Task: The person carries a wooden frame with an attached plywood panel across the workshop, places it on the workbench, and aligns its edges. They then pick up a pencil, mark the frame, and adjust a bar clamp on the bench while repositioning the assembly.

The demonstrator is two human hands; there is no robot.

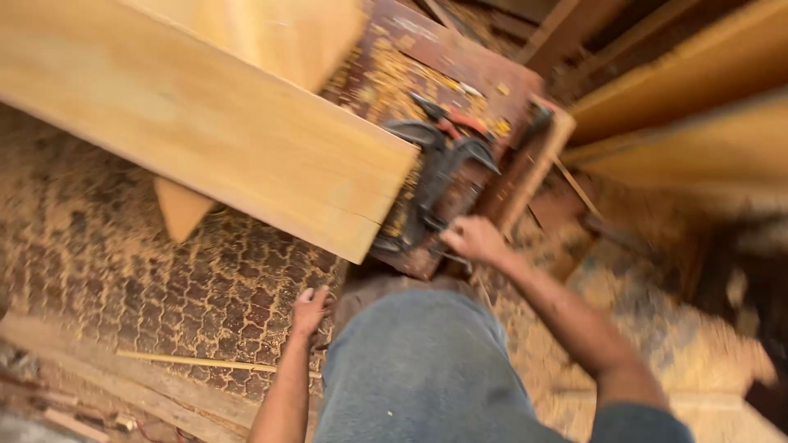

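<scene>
We take the dark, shaving-strewn workbench (pixel 443 57) as our landmark. Across its near left part lies a long pale wooden plank (pixel 205 123), its cut end stopping just beside a dark electric planer (pixel 439 176) that sits on the bench top among yellow chips. At the near right corner of the bench we see the right hand (pixel 474 238), touching the bench edge just below the planer; its fingers look curled together, though the blur keeps us from telling whether they clamp on anything. The left hand (pixel 309 312) hangs well below the bench's near edge, beside the person's grey-trousered leg (pixel 419 369), fingers loosely bent and close together, holding nothing we can make out. The floor (pixel 123 271) left of the bench is patterned paving dusted with sawdust (a thin pale stick (pixel 197 362) lies on it). More boards (pixel 689 107) lean to the right of the bench.
</scene>
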